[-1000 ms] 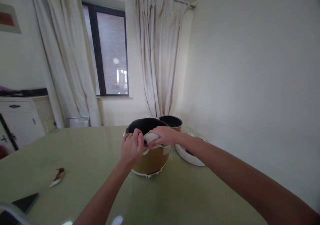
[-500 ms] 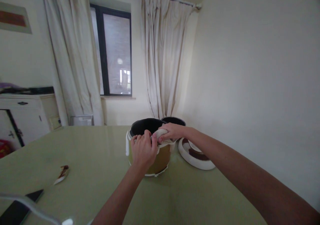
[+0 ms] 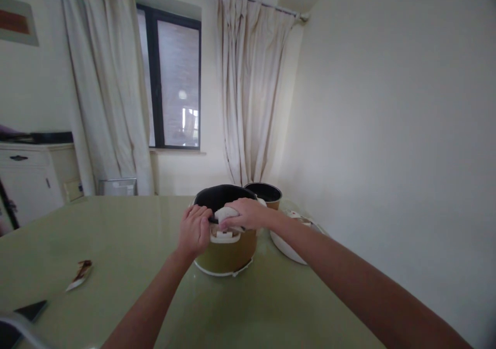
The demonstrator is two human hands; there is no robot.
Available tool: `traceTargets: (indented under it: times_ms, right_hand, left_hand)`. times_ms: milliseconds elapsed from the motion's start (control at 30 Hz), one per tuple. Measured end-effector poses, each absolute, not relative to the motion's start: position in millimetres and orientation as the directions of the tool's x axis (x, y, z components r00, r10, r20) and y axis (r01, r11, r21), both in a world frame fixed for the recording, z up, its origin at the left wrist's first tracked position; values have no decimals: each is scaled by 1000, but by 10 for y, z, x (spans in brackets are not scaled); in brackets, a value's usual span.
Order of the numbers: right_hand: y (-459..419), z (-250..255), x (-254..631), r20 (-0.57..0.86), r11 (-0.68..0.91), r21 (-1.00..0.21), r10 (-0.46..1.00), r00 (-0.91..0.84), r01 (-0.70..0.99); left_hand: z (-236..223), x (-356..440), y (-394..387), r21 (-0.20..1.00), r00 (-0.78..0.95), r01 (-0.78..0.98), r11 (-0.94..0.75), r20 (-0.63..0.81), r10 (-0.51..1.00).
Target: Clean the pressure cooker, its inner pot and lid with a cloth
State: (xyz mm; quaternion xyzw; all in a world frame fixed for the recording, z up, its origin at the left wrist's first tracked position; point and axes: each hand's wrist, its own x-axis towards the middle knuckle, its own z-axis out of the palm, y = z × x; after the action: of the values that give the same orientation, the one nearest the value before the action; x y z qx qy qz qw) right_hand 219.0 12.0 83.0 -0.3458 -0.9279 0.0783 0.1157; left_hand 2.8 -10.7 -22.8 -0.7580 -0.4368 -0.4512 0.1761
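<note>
A gold rice cooker body [image 3: 228, 253] with a white base ring and a dark inside stands on the green table, its lid off. My left hand [image 3: 194, 230] is closed over the left front part of its rim. In my right hand [image 3: 246, 213] is a bunched white cloth [image 3: 227, 213], pressed on the front of the rim above the white front latch [image 3: 225, 237]. The right fingers are curled round the cloth, which hides part of the rim beneath.
Behind the cooker stands a dark-lined inner pot [image 3: 267, 190]. A round white lid [image 3: 290, 248] lies right of it, partly behind my right forearm. At left on the table [image 3: 127, 256] are a brown-and-white scrap [image 3: 80, 275] and a dark flat object [image 3: 31, 312].
My right hand has moved left along the rim with the cloth, baring the front latch. My left hand has shifted left too. The camera's view has turned slightly right.
</note>
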Motion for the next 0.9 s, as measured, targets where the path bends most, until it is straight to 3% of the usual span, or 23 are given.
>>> traceTargets:
  times_ms: [100,167,333,667,767,833,900]
  right_hand:
    - [323,929,2457,98,753,-373,612,-784,542]
    - [393,980,2517,84,724,-409,637,-766,556]
    - [277,915,2228,85,699,-317,694,-715,641]
    - [160,773,2765,455,862,-137,493,-741,489]
    - [113,624,3046,597,794,-314,592,-542,521]
    - [38,426,3106,644,691,-530,705,-297,491]
    - [-59,178,3026,657,611,-667,752,-49,427]
  left_hand:
    - [-236,132,-236,121,174,862,-493,842,510]
    - [-223,237,-334,101,147,903,-418,842,520]
    - [-156,415,-468,52,117,954,-295,840,529]
    - [93,194,-357,-47,252,948,-316,718,649]
    - [164,216,-315,-82,318,935,-345,624,714]
    - [189,235,-282,-92,379,912,-400,562,735]
    - [194,245,-251,-93,413,896,-434,531,740]
